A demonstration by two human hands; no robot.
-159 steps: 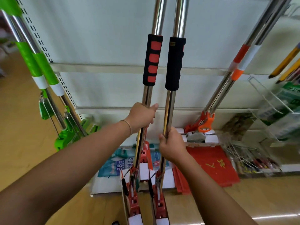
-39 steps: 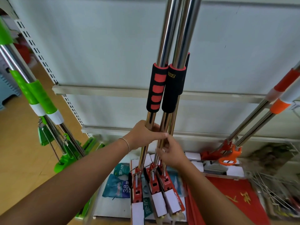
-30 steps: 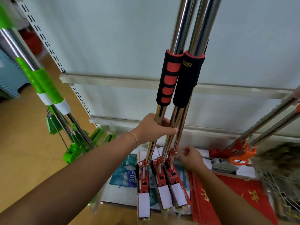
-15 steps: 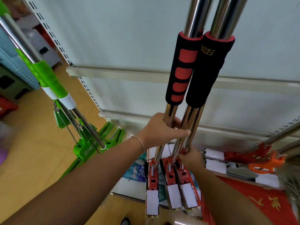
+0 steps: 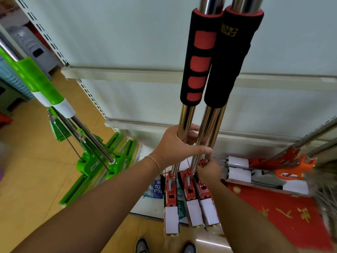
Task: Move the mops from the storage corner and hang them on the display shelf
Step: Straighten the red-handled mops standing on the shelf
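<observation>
Three red mops with chrome poles (image 5: 187,117) stand upright and bunched together in front of me. Black-and-red foam grips (image 5: 217,57) sit high on the poles. Their red heads with white sleeves (image 5: 191,207) point down at the floor near my shoes. My left hand (image 5: 177,145) is wrapped around the bundle of poles just below the foam grips. My right hand (image 5: 211,169) is lower, blurred, its fingers closed on the poles just above the red heads. The white display shelf back panel (image 5: 127,42) rises right behind the mops.
Green mops (image 5: 54,95) lean at the left, with their green heads (image 5: 102,161) on the floor. Orange-and-red mops (image 5: 284,167) lie against the shelf base at right, over a red mat (image 5: 284,212). Two horizontal shelf rails (image 5: 127,75) cross the panel.
The view has moved closer and lower, so the foam grips look larger. My right hand slid down the poles from beside my left hand to just above the mop heads.
</observation>
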